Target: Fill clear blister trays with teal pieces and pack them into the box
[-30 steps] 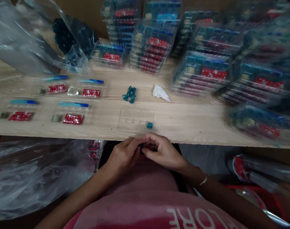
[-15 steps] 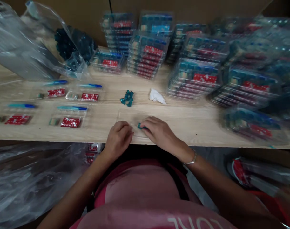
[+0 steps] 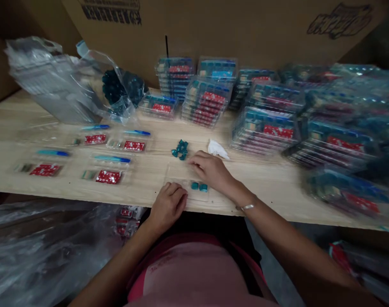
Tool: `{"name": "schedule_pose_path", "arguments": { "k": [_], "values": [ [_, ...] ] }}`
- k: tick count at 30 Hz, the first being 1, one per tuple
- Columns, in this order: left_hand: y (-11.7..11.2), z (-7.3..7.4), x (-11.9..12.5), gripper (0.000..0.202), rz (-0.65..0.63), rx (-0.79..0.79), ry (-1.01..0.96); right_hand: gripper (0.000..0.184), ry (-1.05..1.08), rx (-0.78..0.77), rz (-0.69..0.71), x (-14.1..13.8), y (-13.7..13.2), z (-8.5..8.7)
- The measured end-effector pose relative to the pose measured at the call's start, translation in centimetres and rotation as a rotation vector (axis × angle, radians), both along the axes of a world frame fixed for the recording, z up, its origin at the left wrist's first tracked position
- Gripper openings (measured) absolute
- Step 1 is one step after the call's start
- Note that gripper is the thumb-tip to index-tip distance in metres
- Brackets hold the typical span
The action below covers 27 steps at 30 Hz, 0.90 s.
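Observation:
A clear plastic blister tray [image 3: 172, 170] lies near the table's front edge. Two small teal wrapped pieces [image 3: 203, 187] sit side by side in its near compartments. At the tray's left near corner, my left hand [image 3: 169, 204] has its fingers curled onto the edge. My right hand [image 3: 211, 169] hovers over the tray's far right part, its fingers loosely stretched toward a small pile of teal pieces [image 3: 181, 150] just beyond the tray. Nothing shows between those fingers. A crumpled white tissue [image 3: 217, 149] lies beyond my right hand.
Open trays holding a blue pen [image 3: 112, 159] and a red dotted packet [image 3: 108, 177] lie on the left. Behind them, a clear bag [image 3: 124, 106] holds more teal pieces. Stacks of filled trays [image 3: 264, 130] crowd the back and right. A cardboard wall [image 3: 232, 34] stands behind.
My right hand has left the tray's near compartments and moved away from me toward the teal pile, uncovering two teal pieces. My left hand stays at the tray's corner. The view has tilted up.

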<state>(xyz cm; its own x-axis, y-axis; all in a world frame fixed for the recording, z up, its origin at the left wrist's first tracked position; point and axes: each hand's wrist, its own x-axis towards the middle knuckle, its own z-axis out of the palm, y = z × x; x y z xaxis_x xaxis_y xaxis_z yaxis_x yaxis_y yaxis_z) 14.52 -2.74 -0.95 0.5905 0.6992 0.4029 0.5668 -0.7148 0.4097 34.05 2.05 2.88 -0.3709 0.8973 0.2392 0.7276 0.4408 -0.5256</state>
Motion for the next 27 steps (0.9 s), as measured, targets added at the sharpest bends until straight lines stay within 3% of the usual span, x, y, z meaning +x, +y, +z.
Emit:
{"name": "schedule_pose_path", "arguments": {
  "k": [4, 8, 11, 14, 17, 21, 24, 27],
  "values": [
    [-0.1, -0.2, 0.2, 0.014, 0.018, 0.032, 0.005, 0.022, -0.254, -0.054, 0.030, -1.5, 3.8, 0.4],
    [-0.4, -0.4, 0.4, 0.016, 0.037, 0.070, 0.007, 0.017, -0.316, -0.062, 0.027, -1.6, 4.4, 0.3],
    [-0.6, 0.0, 0.2, 0.014, 0.049, 0.079, -0.032, 0.013, -0.217, -0.049, 0.008, -0.6, 3.8, 0.1],
    [-0.3, 1.3, 0.3, 0.012, 0.091, 0.056, -0.204, 0.013, 0.047, 0.036, 0.011, 0.3, 3.0, 0.4],
    [1.2, 3.1, 1.2, 0.021, 0.178, -0.161, -0.536, 0.011, 0.292, 0.111, 0.066, 0.3, 2.0, 1.2],
    [3.6, 4.5, 2.8, 0.026, 0.181, -0.679, -0.969, 0.009, 0.449, 0.055, 0.129, -0.5, 0.5, 2.3],
    [4.1, 4.6, 3.3, 0.026, 0.171, -0.907, -1.099, 0.007, 0.576, -0.089, 0.106, -0.5, -0.4, 2.2],
    [3.6, 4.4, 3.2, 0.029, 0.164, -0.997, -1.101, 0.008, 0.687, -0.282, 0.058, 0.1, -1.0, 1.5]
  ]
}}
